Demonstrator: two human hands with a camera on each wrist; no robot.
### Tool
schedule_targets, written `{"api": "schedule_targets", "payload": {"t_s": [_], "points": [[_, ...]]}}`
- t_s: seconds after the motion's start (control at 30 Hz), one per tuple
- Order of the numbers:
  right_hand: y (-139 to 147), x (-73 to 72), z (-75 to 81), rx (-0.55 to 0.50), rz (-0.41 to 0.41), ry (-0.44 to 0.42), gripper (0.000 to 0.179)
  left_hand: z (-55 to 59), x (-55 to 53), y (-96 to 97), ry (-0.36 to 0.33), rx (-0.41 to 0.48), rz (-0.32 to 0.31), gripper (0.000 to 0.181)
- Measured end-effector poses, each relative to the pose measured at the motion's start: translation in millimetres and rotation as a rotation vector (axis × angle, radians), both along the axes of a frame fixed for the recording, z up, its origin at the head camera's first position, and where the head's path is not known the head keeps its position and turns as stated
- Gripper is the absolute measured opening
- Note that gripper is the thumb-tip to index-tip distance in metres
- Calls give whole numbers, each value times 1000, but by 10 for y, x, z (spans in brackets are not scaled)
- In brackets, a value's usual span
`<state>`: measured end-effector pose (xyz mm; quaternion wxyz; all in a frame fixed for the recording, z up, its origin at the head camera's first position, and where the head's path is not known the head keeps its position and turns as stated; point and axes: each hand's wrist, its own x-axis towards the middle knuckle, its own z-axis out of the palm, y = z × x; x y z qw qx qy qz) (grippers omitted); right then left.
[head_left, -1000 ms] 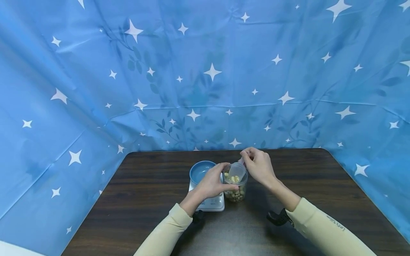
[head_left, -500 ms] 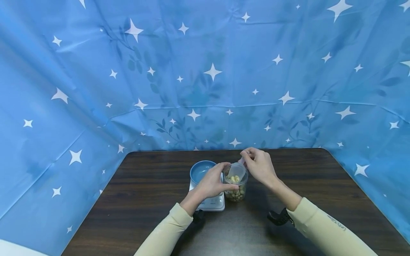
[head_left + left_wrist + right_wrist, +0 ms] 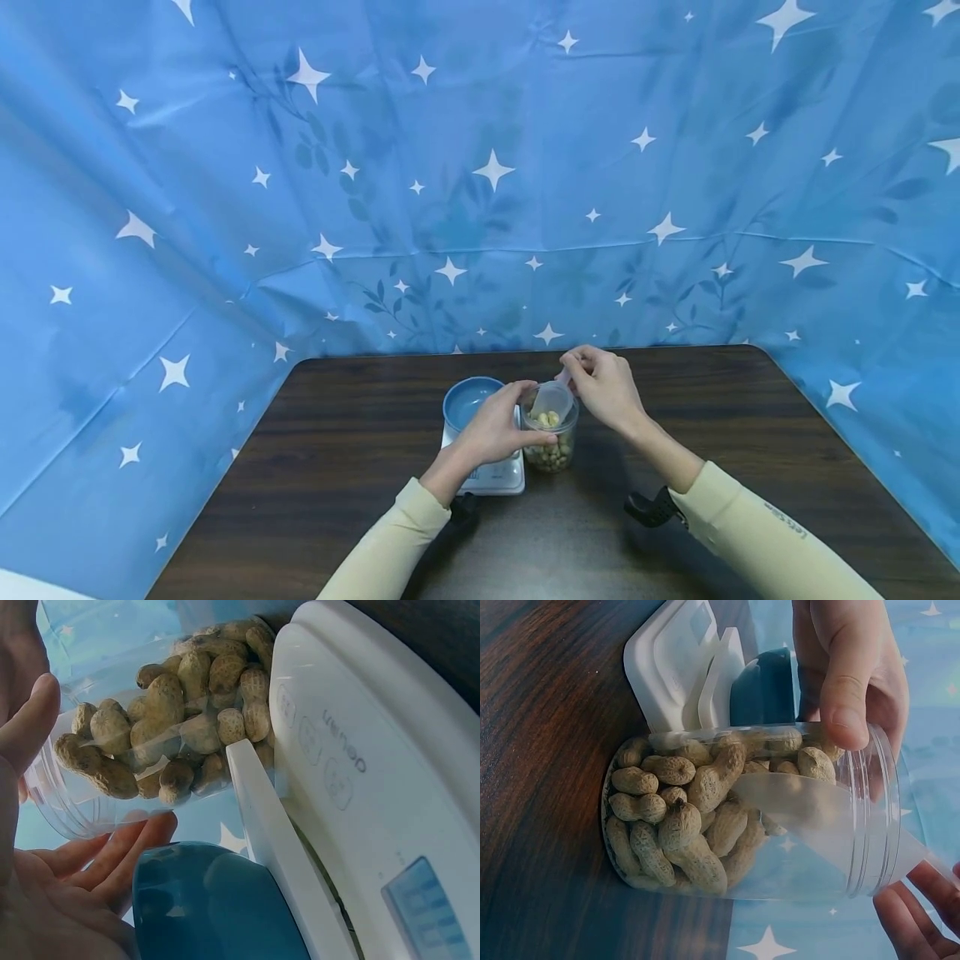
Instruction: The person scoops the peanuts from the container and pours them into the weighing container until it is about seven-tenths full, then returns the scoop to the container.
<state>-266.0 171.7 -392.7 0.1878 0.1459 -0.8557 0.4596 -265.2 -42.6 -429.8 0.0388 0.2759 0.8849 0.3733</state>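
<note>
A clear jar [image 3: 817, 859] of unshelled peanuts [image 3: 694, 847] stands upright on the table. My left hand [image 3: 495, 429] grips it near the rim, thumb on the near side and fingers round the far side. Inside the mouth a translucent scoop [image 3: 553, 400] is tilted, its bowl down among the peanuts. My right hand [image 3: 603, 390] pinches the scoop's pinkish handle between thumb and fingers, just past the far right of the rim. In the right wrist view, the scoop's edge reaches into the upper part of the pile.
Left of the jar is a white kitchen scale [image 3: 501, 477] with a lit display, carrying a blue bowl [image 3: 463, 402]. My left forearm passes in front of the scale. Behind the dark wooden table [image 3: 330, 467] hangs a blue starry cloth [image 3: 465, 208].
The scoop has shifted slightly within the jar, and a peanut that showed at its left is now out of sight. Both hands keep nearly the same place.
</note>
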Motion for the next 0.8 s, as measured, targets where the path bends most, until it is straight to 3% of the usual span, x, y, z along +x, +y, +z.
{"api": "schedule_targets", "payload": {"t_s": [0.8], "points": [[12,-3,-12,-5,-1,-11,23,-8,-18,0,17,1,-10,87]]}}
